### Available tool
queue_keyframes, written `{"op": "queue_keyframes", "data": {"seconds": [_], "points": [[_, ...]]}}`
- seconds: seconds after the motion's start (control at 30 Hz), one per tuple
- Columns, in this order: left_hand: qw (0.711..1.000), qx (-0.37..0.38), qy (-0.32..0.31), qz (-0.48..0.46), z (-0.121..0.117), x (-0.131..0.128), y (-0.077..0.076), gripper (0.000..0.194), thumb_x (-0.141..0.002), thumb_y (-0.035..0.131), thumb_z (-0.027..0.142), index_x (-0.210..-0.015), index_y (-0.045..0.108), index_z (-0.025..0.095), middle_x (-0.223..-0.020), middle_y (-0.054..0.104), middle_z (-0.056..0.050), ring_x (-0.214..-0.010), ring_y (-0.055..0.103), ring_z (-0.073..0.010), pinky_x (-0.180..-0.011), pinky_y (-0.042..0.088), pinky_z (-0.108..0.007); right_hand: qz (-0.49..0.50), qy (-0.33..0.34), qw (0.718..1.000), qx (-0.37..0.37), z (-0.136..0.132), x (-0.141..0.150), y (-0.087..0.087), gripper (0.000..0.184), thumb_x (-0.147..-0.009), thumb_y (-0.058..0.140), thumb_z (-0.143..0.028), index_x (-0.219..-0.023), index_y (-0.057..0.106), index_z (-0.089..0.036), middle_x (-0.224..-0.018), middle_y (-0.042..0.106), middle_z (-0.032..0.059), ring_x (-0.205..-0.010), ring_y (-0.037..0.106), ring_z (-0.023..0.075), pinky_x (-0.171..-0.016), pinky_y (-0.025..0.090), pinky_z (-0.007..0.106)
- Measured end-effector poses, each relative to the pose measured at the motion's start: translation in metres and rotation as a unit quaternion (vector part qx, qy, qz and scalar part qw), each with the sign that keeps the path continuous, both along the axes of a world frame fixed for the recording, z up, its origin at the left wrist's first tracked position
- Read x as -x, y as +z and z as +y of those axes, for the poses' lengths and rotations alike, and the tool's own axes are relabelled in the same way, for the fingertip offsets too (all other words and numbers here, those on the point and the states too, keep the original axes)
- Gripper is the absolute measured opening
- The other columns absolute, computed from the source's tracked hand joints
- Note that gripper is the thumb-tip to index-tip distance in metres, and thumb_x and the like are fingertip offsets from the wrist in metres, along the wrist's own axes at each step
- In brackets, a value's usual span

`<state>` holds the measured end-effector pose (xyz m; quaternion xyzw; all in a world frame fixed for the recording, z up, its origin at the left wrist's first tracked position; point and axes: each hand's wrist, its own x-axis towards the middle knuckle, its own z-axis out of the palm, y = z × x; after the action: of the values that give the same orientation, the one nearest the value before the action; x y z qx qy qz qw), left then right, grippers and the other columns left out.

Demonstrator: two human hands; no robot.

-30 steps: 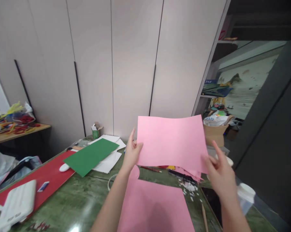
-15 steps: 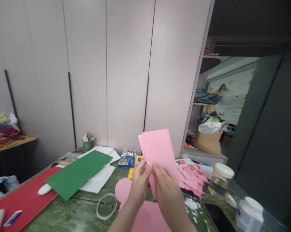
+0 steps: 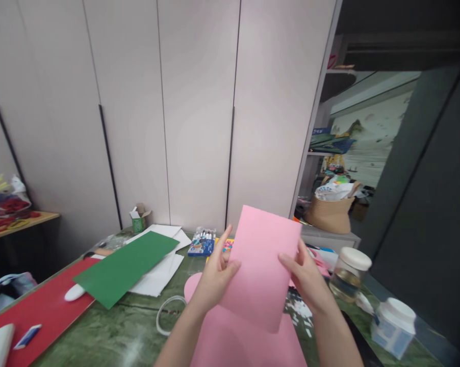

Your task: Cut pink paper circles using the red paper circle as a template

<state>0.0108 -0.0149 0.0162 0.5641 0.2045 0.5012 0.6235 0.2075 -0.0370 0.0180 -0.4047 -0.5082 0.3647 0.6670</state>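
Woven bskt [image 3: 331, 215] sits on low shelf [image 3: 325, 238], lidded jar [image 3: 350, 277] nr wht-lidded tub [image 3: 393, 327].

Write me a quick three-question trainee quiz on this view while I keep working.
1. Multiple choice: what do the left hand and the right hand both hold? A) a jar B) pink paper C) a marker box
2. True or false: the green sheet partly covers white sheets.
3. Fill in: the jar of yellowish liquid has a ____ lid.

Key: 1 B; 2 true; 3 white.
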Motion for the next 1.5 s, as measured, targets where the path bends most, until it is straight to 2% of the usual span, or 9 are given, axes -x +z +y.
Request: {"op": "queue_keyframes", "data": {"seconds": [0.03, 0.13, 0.23, 0.33, 0.47, 0.67, 0.9, 1.17, 1.5], "points": [[1.0, 0.0, -0.005, 0.008, -0.001, 0.0, 0.0, 0.087, -0.077, 0.061, 0.028, -0.143, 0.004, 0.027, -0.099, 0.068, -0.009, -0.078, 0.067, -0.0208, -0.064, 0.05, -0.028, 0.017, 0.022, 0.999, 0.019, 0.001, -0.003, -0.002, 0.062, -0.07, 0.068, -0.036, -0.124, 0.043, -0.018, -0.121, 0.059, 0.0165, -0.106, 0.059, 0.0307, -0.081, 0.05, 0.043], [1.0, 0.002, -0.01, 0.022, -0.002, -0.002, -0.001, 0.084, -0.078, 0.061, 0.027, -0.143, 0.008, 0.026, -0.105, 0.065, -0.009, -0.084, 0.066, -0.0212, -0.069, 0.051, -0.03, 0.016, 0.006, 0.999, 0.051, 0.0, -0.005, -0.005, 0.05, -0.064, 0.075, -0.033, -0.107, 0.055, -0.015, -0.111, 0.065, 0.016, -0.099, 0.062, 0.0321, -0.079, 0.051, 0.041], [1.0, -0.008, 0.007, 0.001, -0.003, -0.005, 0.0, 0.077, -0.075, 0.064, 0.024, -0.139, 0.02, 0.023, -0.114, 0.061, -0.011, -0.096, 0.063, -0.0227, -0.079, 0.05, -0.032, -0.024, -0.002, 0.997, 0.073, -0.002, -0.001, -0.004, 0.046, -0.063, 0.076, -0.033, -0.101, 0.059, -0.016, -0.106, 0.068, 0.0146, -0.096, 0.063, 0.0328, -0.076, 0.052, 0.041], [0.998, -0.025, 0.049, -0.013, -0.004, -0.006, 0.001, 0.059, -0.077, 0.062, 0.024, -0.129, 0.034, 0.02, -0.116, 0.06, -0.012, -0.098, 0.062, -0.0238, -0.081, 0.049, -0.034, -0.059, -0.005, 0.995, 0.077, -0.002, 0.004, -0.002, 0.043, -0.063, 0.076, -0.034, -0.099, 0.06, -0.016, -0.105, 0.069, 0.0143, -0.095, 0.064, 0.0331, -0.077, 0.052, 0.041], [0.993, -0.057, 0.099, 0.0, -0.003, -0.006, 0.002, 0.044, -0.079, 0.059, 0.022, -0.12, 0.043, 0.019, -0.119, 0.059, -0.011, -0.106, 0.058, -0.023, -0.09, 0.045, -0.035, -0.079, 0.0, 0.993, 0.086, 0.002, 0.008, -0.006, 0.044, -0.063, 0.076, -0.033, -0.1, 0.06, -0.016, -0.105, 0.069, 0.0145, -0.096, 0.063, 0.0331, -0.077, 0.052, 0.042], [0.988, -0.082, 0.119, 0.051, -0.004, -0.001, 0.003, 0.035, -0.08, 0.056, 0.023, -0.115, 0.049, 0.018, -0.118, 0.06, -0.011, -0.106, 0.058, -0.023, -0.09, 0.044, -0.035, -0.004, 0.045, 0.998, 0.04, -0.001, 0.011, -0.001, 0.053, -0.066, 0.075, -0.031, -0.113, 0.054, -0.021, -0.114, 0.065, 0.0112, -0.101, 0.061, 0.0287, -0.076, 0.053, 0.035], [0.976, -0.099, 0.152, 0.122, -0.013, 0.004, 0.01, 0.035, -0.078, 0.058, 0.026, -0.111, 0.055, 0.017, -0.108, 0.064, -0.01, -0.101, 0.058, -0.0238, -0.086, 0.045, -0.034, 0.071, 0.06, 0.995, 0.037, -0.011, 0.003, 0.005, 0.036, -0.069, 0.073, -0.027, -0.102, 0.06, -0.018, -0.095, 0.072, 0.0097, -0.075, 0.068, 0.0212, -0.058, 0.051, 0.025], [0.976, -0.097, 0.14, 0.138, -0.02, 0.005, 0.015, 0.033, -0.08, 0.056, 0.027, -0.112, 0.055, 0.019, -0.102, 0.065, -0.007, -0.097, 0.059, -0.0215, -0.087, 0.044, -0.033, 0.089, 0.04, 0.993, 0.061, -0.015, 0.003, 0.007, 0.033, -0.065, 0.076, -0.027, -0.094, 0.064, -0.017, -0.082, 0.074, 0.0085, -0.059, 0.068, 0.0189, -0.051, 0.05, 0.024], [0.976, -0.096, 0.126, 0.149, -0.023, 0.006, 0.018, 0.027, -0.082, 0.053, 0.023, -0.109, 0.053, 0.019, -0.105, 0.064, -0.007, -0.094, 0.06, -0.0198, -0.082, 0.045, -0.03, 0.093, 0.012, 0.994, 0.05, -0.011, 0.005, 0.008, 0.034, -0.062, 0.078, -0.028, -0.092, 0.066, -0.017, -0.081, 0.074, 0.0091, -0.066, 0.069, 0.0226, -0.06, 0.055, 0.03]]}}
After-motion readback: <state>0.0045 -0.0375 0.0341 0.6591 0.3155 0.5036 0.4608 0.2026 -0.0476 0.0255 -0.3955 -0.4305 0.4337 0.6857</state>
